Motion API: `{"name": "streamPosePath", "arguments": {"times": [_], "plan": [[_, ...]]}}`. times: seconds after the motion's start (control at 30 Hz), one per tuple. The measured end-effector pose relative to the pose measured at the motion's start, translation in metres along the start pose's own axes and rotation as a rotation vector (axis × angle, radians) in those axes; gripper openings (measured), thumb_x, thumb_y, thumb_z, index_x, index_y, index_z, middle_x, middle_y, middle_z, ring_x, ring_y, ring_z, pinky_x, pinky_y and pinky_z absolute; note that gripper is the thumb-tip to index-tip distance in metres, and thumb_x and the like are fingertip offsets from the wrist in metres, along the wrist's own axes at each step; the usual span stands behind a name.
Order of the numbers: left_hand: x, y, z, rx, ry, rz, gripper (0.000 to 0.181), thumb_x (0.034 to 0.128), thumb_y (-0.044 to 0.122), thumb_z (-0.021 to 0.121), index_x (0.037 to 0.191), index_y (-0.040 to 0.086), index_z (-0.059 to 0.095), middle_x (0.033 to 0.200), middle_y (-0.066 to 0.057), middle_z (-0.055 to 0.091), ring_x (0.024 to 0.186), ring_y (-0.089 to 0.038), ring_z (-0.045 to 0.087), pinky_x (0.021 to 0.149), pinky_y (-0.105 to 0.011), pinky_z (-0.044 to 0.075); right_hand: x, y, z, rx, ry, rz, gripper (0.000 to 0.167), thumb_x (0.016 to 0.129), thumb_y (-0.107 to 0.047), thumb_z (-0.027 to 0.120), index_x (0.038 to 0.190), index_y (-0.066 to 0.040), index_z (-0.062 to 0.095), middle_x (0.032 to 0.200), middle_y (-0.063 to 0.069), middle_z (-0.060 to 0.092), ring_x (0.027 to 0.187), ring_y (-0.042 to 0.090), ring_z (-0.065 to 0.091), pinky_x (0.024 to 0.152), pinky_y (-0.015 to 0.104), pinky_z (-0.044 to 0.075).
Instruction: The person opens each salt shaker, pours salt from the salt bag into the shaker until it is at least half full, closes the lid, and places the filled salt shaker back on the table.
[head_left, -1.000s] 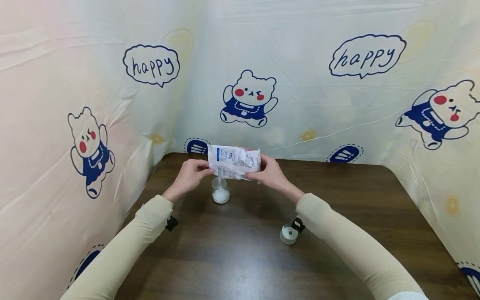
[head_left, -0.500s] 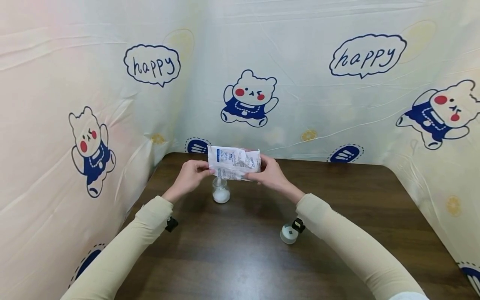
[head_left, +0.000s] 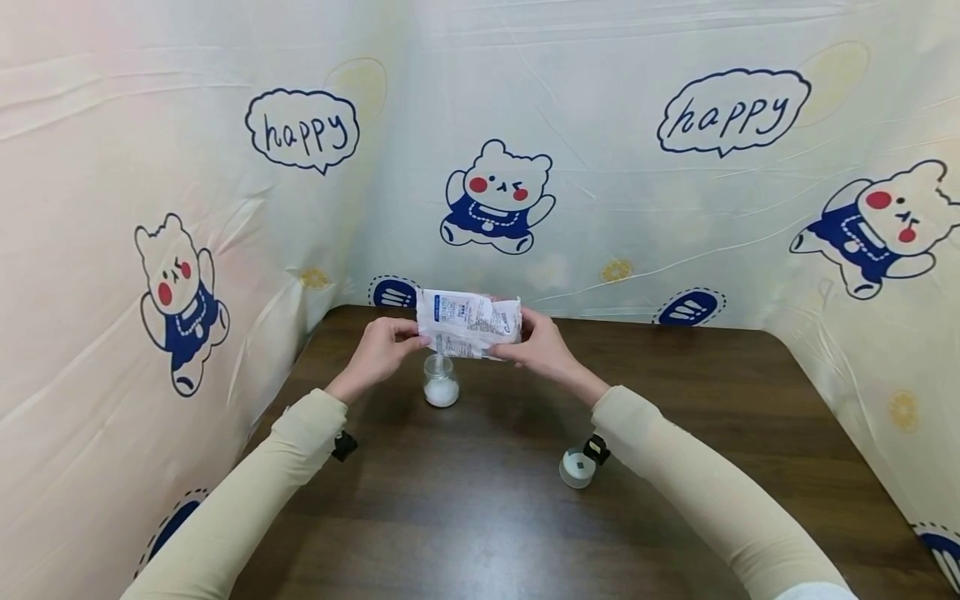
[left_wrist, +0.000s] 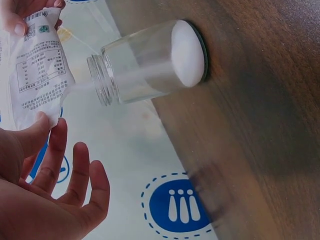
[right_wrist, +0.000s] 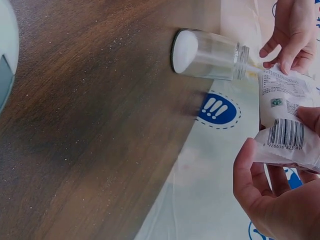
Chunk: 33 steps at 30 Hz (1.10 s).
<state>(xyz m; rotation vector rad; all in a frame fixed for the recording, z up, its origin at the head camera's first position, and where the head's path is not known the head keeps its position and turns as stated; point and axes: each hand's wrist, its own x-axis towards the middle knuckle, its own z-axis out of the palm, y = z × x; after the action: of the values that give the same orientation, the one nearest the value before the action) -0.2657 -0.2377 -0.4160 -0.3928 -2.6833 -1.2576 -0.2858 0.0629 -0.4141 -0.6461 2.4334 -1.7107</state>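
Observation:
Both hands hold a white printed bag (head_left: pixel 468 325) tilted above a glass jar (head_left: pixel 441 371) standing upright on the table. My left hand (head_left: pixel 382 354) pinches the bag's lower corner between thumb and index finger; its other fingers are spread in the left wrist view. My right hand (head_left: pixel 543 346) grips the opposite end, thumb on the near side, by the barcode in the right wrist view. From the bag's corner a thin stream of white grains (left_wrist: pixel 80 87) falls into the jar's mouth. A layer of white grains (left_wrist: pixel 187 54) covers the jar's bottom.
A round, whitish lid-like piece (head_left: pixel 577 468) lies on the dark wooden table (head_left: pixel 465 500) by my right wrist. Scattered white specks dot the tabletop in the right wrist view. A printed cloth (head_left: pixel 600 208) hangs behind and along both sides.

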Motion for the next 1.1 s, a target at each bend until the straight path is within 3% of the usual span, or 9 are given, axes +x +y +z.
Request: {"name": "streamPosePath", "arguments": {"times": [0.4, 0.6, 0.83, 1.1], "plan": [[-0.0014, 0.0016, -0.0012, 0.006, 0.012, 0.018, 0.009, 0.0973, 0.006, 0.077, 0.103, 0.001, 0.081, 0.099, -0.010, 0.078, 0.081, -0.029, 0.061, 0.066, -0.033, 0.045, -0.0008, -0.0039, 0.0007, -0.015, -0.009, -0.029, 0.057, 0.088, -0.014, 0.087, 0.139, -0.017, 0.062, 0.120, 0.006, 0.070, 0.093, 0.029, 0.066, 0.071, 0.060, 0.059], [-0.0022, 0.0019, -0.0007, -0.002, 0.005, 0.008, 0.010, 0.0976, 0.006, 0.077, 0.104, 0.001, 0.081, 0.101, -0.011, 0.078, 0.083, -0.030, 0.060, 0.067, -0.034, 0.044, -0.0016, -0.0039, 0.0004, -0.003, -0.013, -0.025, 0.056, 0.088, -0.014, 0.087, 0.139, -0.017, 0.062, 0.121, 0.006, 0.069, 0.095, 0.029, 0.066, 0.074, 0.066, 0.057], [-0.0007, 0.0022, -0.0003, -0.006, 0.006, 0.004, 0.011, 0.0978, 0.007, 0.077, 0.106, 0.002, 0.081, 0.104, -0.010, 0.078, 0.085, -0.030, 0.059, 0.067, -0.034, 0.044, -0.0008, -0.0036, -0.0006, -0.011, -0.007, -0.015, 0.056, 0.089, -0.017, 0.087, 0.138, -0.017, 0.063, 0.121, 0.006, 0.069, 0.096, 0.029, 0.066, 0.069, 0.051, 0.060], [0.0000, 0.0020, -0.0016, 0.003, 0.010, 0.015, 0.010, 0.0976, 0.007, 0.077, 0.105, 0.002, 0.082, 0.104, -0.011, 0.078, 0.084, -0.030, 0.059, 0.066, -0.033, 0.043, 0.0003, -0.0035, 0.0000, -0.011, -0.007, -0.020, 0.056, 0.088, -0.018, 0.088, 0.138, -0.017, 0.063, 0.121, 0.005, 0.069, 0.096, 0.029, 0.066, 0.069, 0.051, 0.060]]}}
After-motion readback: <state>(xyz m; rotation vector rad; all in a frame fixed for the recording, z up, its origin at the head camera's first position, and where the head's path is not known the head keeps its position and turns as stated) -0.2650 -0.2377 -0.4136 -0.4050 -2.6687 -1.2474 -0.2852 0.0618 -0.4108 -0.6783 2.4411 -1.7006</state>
